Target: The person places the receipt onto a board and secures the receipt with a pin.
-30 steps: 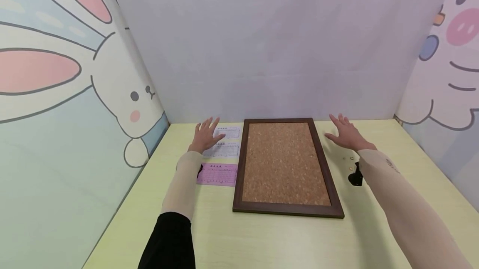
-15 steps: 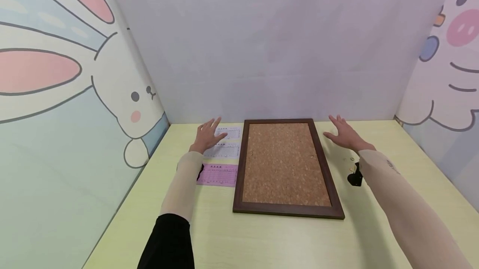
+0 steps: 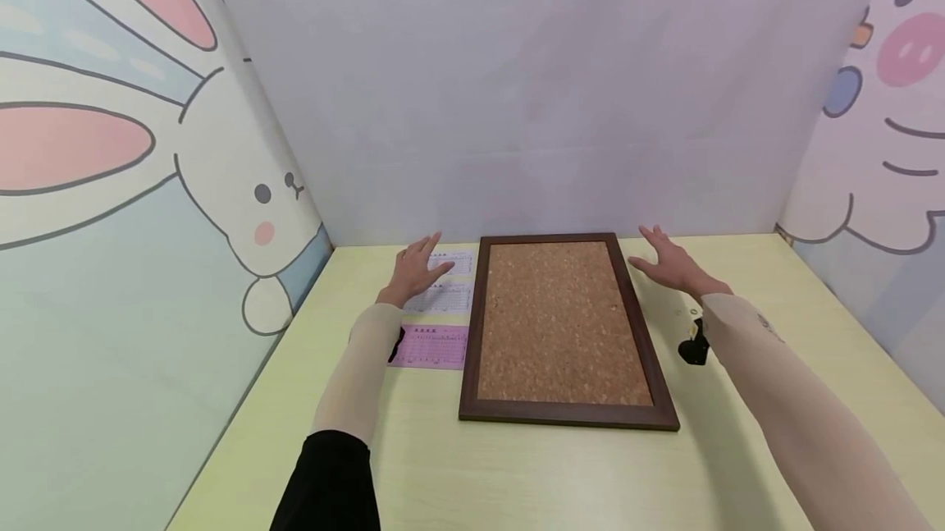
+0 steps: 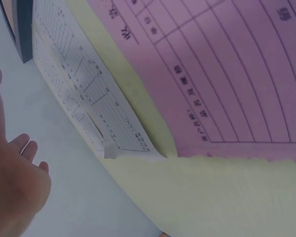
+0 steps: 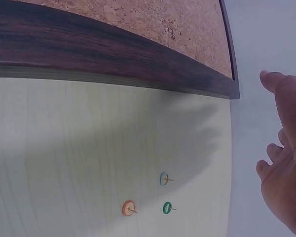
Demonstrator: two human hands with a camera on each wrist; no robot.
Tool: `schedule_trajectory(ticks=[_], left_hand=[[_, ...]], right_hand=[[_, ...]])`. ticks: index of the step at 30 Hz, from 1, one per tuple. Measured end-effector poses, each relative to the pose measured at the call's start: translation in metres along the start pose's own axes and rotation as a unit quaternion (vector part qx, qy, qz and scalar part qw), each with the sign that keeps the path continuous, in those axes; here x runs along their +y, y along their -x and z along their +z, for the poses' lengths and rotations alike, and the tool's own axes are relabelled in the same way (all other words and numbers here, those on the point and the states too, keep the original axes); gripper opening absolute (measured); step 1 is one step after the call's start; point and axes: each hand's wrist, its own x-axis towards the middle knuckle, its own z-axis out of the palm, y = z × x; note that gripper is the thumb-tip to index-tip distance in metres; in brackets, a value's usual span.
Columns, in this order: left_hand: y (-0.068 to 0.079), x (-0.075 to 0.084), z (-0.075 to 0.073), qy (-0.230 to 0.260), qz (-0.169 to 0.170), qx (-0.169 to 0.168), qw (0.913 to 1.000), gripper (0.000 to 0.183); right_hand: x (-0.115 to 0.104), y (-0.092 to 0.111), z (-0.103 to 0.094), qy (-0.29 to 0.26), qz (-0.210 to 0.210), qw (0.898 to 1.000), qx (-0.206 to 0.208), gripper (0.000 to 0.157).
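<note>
The cork board (image 3: 568, 326) lies on the counter (image 3: 561, 482), lower centre of the head view. Left of centre, the left hand (image 3: 410, 272) spreads its fingers wide near white papers (image 3: 446, 298) and a pink paper (image 3: 434, 347); right of centre, the right hand (image 3: 675, 267), fingers also spread, is near three pins (image 5: 128, 207)

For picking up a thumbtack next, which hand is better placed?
Probably the right hand: empty, near the thumbtacks; the left hand is across the corkboard, near the paper slips.

in bright light, the right hand (image 3: 673, 267) softly shadows the table (image 3: 561, 473).
</note>
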Motion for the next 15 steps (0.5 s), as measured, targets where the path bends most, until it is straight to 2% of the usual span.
schedule_trajectory(ticks=[8, 15], left_hand=[[-0.001, 0.011, -0.004, 0.025, 0.013, 0.004, 0.9996, 0.076], [-0.002, 0.020, -0.004, 0.052, 0.018, -0.015, 0.9984, 0.072]], right_hand=[[-0.008, 0.001, -0.001, -0.011, 0.002, 1.000, -0.006, 0.078], [-0.012, -0.001, 0.004, -0.021, 0.003, 1.000, -0.011, 0.076]])
